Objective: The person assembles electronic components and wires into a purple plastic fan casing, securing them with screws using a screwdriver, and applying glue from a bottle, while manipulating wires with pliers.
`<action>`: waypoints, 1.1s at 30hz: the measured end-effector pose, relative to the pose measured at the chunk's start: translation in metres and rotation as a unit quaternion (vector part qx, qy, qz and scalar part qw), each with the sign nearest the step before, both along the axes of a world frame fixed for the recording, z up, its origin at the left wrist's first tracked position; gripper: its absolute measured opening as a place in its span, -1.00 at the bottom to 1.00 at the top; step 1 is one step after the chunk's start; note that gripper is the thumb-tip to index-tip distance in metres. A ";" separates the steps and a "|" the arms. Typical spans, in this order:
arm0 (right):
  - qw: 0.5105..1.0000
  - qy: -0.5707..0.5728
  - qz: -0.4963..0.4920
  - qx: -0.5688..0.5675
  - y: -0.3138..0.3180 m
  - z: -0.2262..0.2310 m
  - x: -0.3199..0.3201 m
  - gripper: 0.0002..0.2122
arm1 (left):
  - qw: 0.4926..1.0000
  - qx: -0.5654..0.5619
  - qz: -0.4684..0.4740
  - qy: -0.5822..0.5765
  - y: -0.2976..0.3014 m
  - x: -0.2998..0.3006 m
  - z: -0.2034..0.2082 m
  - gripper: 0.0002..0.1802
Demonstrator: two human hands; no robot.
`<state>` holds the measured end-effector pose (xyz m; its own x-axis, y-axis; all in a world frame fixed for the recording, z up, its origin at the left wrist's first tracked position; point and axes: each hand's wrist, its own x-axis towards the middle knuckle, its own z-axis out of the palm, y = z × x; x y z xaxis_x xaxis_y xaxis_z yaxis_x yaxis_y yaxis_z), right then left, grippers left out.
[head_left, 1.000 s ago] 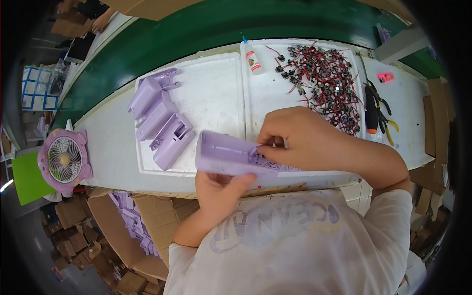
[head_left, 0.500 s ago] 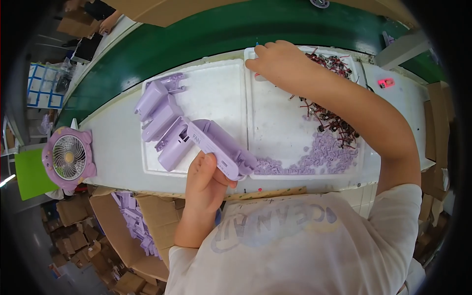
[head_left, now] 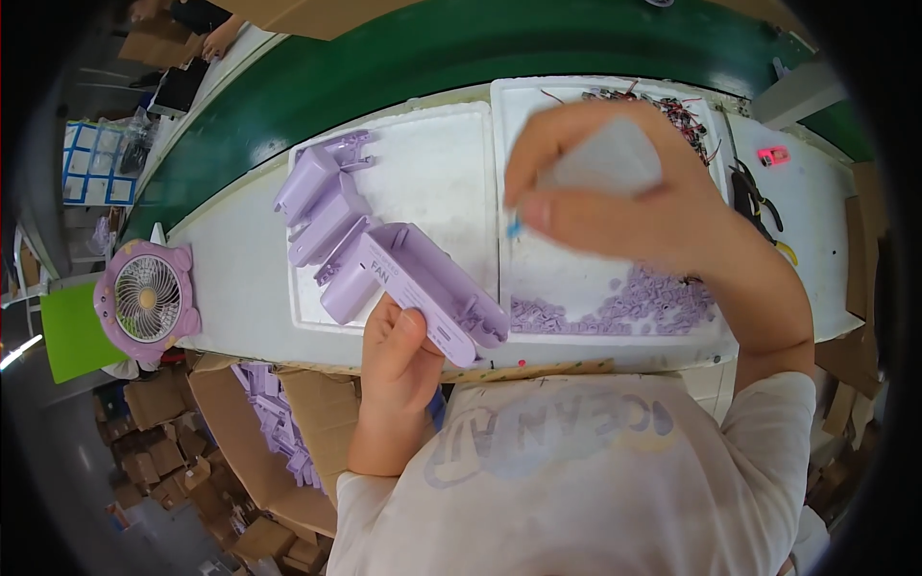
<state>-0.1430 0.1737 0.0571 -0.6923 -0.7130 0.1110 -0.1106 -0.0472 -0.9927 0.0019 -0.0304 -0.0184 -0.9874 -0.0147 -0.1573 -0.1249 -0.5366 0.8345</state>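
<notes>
In my left hand (head_left: 396,363) is a light purple plastic fan housing (head_left: 437,274), tilted with its hollow side up and a slot in its flat face. My right hand (head_left: 663,226) is wrapped round a whitish translucent squeeze bottle (head_left: 610,158) with a blue tip, raised over the right tray and slightly blurred. More purple housings (head_left: 331,230) lie in a row on the left foam tray (head_left: 432,163). Under and beyond my right hand, the right foam tray (head_left: 543,88) holds small purple parts (head_left: 643,305) and a heap of small parts with red and black wires (head_left: 684,123).
Pliers (head_left: 754,206) and a small pink-red object (head_left: 771,156) lie to the right of the trays. A purple fan (head_left: 144,298) stands at the left. Below the table edge is a cardboard box (head_left: 322,422) with purple parts. Another person's hand (head_left: 221,38) shows far left.
My right hand has come back from the far edge of the right tray, nearer to me, with the squeeze bottle now in plain view. The left hand still holds the housing, slightly turned.
</notes>
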 end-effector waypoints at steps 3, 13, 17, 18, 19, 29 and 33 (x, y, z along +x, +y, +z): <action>0.998 -0.006 0.049 0.028 0.002 0.013 0.017 -0.94 | 0.999 -0.023 -0.001 0.027 0.002 0.000 0.003 -0.33; 0.991 0.127 0.036 -0.007 -0.007 -0.003 0.031 -0.90 | 0.999 -0.017 0.010 -0.038 0.010 -0.002 0.015 -0.19; 0.990 0.135 0.036 0.011 -0.009 -0.002 0.032 -0.89 | 0.999 -0.026 0.016 -0.039 0.008 0.001 0.012 -0.18; 0.990 0.137 0.035 0.019 -0.010 -0.002 0.032 -0.89 | 0.999 -0.026 0.016 -0.040 0.008 0.001 0.013 -0.18; 0.990 0.137 0.035 0.018 -0.010 -0.003 0.032 -0.89 | 0.999 -0.024 0.013 -0.041 0.008 0.000 0.014 -0.17; 0.987 0.157 0.030 0.020 -0.011 -0.003 0.032 -0.87 | 0.996 -0.041 0.077 -0.028 0.027 -0.003 0.031 -0.21; 0.985 0.166 0.035 0.020 -0.011 -0.002 0.032 -0.87 | 0.997 -0.035 0.071 -0.019 0.026 -0.003 0.032 -0.22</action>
<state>-0.1106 0.1630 0.0549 -0.5711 -0.7667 0.2933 -0.4267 -0.0280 -0.9040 -0.0009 -0.0049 0.0135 -0.9681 -0.1661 -0.1875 -0.0837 -0.4911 0.8671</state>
